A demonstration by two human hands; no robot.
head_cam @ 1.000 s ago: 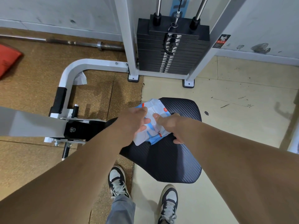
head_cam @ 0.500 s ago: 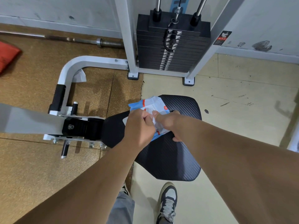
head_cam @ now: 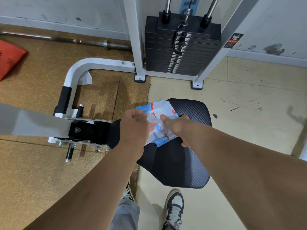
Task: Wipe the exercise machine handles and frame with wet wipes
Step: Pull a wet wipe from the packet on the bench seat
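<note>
The wet wipes pack (head_cam: 163,123) lies on the black seat pad (head_cam: 179,163). The right hand (head_cam: 178,128), at its 4 o'clock, presses it down; the left hand (head_cam: 135,128), at 9 o'clock, pinches its clear flap (head_cam: 152,119).

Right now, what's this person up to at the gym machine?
They are getting a wet wipe out. The wipes pack lies on the black seat pad. The right hand pins it down while the left hand pinches its clear flap. No wiping of the white frame has begun.
</note>
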